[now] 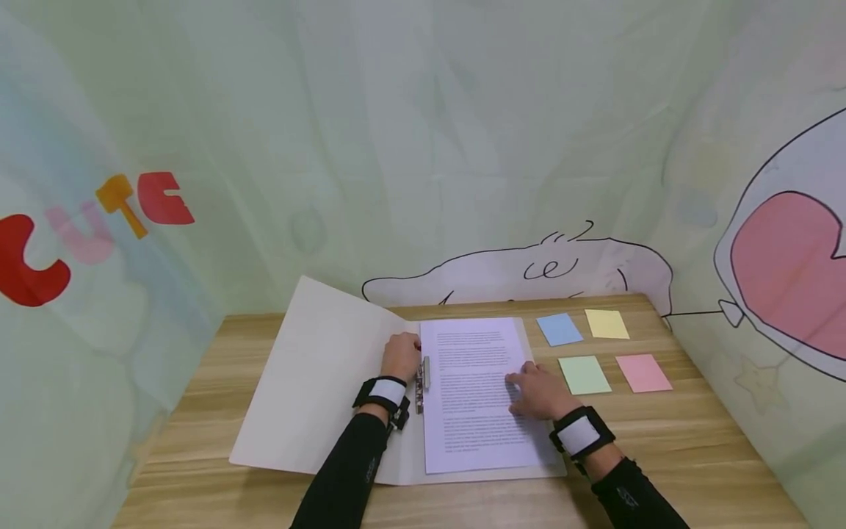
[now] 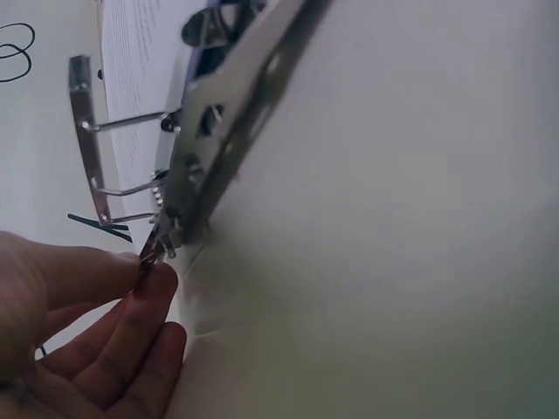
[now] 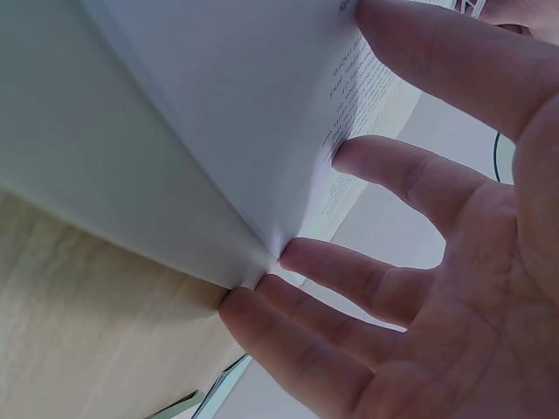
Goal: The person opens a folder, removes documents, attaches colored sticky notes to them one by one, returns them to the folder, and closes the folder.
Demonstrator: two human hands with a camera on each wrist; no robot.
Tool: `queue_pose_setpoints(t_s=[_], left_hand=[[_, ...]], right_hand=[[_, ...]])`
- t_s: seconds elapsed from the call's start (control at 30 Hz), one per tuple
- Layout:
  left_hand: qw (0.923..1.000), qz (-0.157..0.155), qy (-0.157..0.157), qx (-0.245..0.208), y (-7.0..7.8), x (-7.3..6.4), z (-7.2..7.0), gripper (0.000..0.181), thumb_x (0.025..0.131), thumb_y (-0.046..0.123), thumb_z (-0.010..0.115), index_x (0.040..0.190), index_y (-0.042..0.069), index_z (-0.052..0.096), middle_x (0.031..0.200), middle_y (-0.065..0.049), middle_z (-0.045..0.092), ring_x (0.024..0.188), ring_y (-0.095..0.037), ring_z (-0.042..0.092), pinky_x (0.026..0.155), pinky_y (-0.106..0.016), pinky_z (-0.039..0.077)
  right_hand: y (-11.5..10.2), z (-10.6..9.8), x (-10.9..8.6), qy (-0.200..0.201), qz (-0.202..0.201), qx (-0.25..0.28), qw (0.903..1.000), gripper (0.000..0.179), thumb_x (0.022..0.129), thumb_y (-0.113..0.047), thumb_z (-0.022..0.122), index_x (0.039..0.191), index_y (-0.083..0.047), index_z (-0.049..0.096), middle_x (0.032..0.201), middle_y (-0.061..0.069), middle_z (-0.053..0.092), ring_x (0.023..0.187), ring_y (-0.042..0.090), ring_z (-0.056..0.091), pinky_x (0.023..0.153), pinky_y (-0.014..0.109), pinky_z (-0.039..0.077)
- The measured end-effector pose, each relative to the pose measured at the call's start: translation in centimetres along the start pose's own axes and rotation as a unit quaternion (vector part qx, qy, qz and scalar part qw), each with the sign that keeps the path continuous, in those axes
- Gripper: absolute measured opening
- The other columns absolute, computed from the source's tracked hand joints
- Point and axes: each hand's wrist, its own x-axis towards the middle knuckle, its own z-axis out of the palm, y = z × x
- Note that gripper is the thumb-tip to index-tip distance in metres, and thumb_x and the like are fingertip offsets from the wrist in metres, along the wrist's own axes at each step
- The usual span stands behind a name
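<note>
The left hand [image 1: 399,358] pinches the end of the metal clip [image 2: 185,144] in the open folder [image 1: 317,382] on the tabletop [image 1: 192,411]; the right hand [image 1: 543,391], spread wide, touches the printed paper [image 1: 472,433] inside the folder

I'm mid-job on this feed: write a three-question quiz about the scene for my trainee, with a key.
1. What is the left grip pinching?
2. Which coloured note lies nearest the right grip? A) pink B) green C) yellow
3. True or false: the folder is closed.

Key:
1. The end of the metal clip, between thumb and finger, as the left wrist view shows.
2. B, the green note.
3. False: the white folder is open, with a printed sheet showing on its right side.
</note>
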Motion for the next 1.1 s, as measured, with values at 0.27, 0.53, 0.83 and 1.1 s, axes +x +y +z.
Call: queue_pose_setpoints(t_s=[0.27, 0.53, 0.83, 1.1], left_hand=[[0.9994, 0.007, -0.024, 0.024, 0.5, -0.8, -0.7, 0.017, 0.090, -0.002, 0.052, 0.082, -0.001, 0.066, 0.073, -0.010, 0.061, 0.058, -0.019, 0.049, 0.051, -0.028, 0.038], [0.9925, 0.038, -0.055, 0.102, 1.3, -4.0, -1.7, 0.017, 0.094, 0.008, 0.053, 0.091, -0.004, 0.063, 0.073, -0.012, 0.057, 0.061, -0.018, 0.050, 0.053, -0.031, 0.043], [0.9877, 0.047, -0.074, 0.130, 1.9, -8.9, -2.4, 0.022, 0.090, 0.019, 0.059, 0.089, -0.002, 0.065, 0.071, -0.010, 0.054, 0.059, -0.020, 0.049, 0.047, -0.032, 0.041], [0.9833, 0.059, -0.116, 0.127, 1.4, -13.5, -2.7, 0.032, 0.090, 0.032, 0.061, 0.092, 0.000, 0.066, 0.071, -0.005, 0.051, 0.058, -0.016, 0.044, 0.047, -0.030, 0.037]], right_hand=[[0.0, 0.0, 0.1, 0.002, 0.003, -0.001, 1.0000, 0.054, 0.077, -0.032, 0.077, 0.125, -0.010, 0.063, 0.115, 0.016, 0.054, 0.092, 0.028, 0.049, 0.078, 0.043, 0.046], [-0.1, -0.1, -0.3, 0.010, -0.006, -0.002, 0.9999, 0.054, 0.078, -0.031, 0.077, 0.124, -0.009, 0.063, 0.117, 0.020, 0.054, 0.095, 0.032, 0.051, 0.081, 0.046, 0.047], [-0.1, 0.0, -0.3, 0.014, -0.011, -0.002, 0.9998, 0.054, 0.078, -0.032, 0.077, 0.124, -0.009, 0.062, 0.116, 0.020, 0.054, 0.094, 0.031, 0.050, 0.080, 0.046, 0.047], [-0.1, 0.1, -0.3, 0.014, -0.003, 0.002, 0.9999, 0.054, 0.077, -0.031, 0.077, 0.124, -0.009, 0.062, 0.115, 0.019, 0.053, 0.093, 0.031, 0.050, 0.080, 0.045, 0.046]])
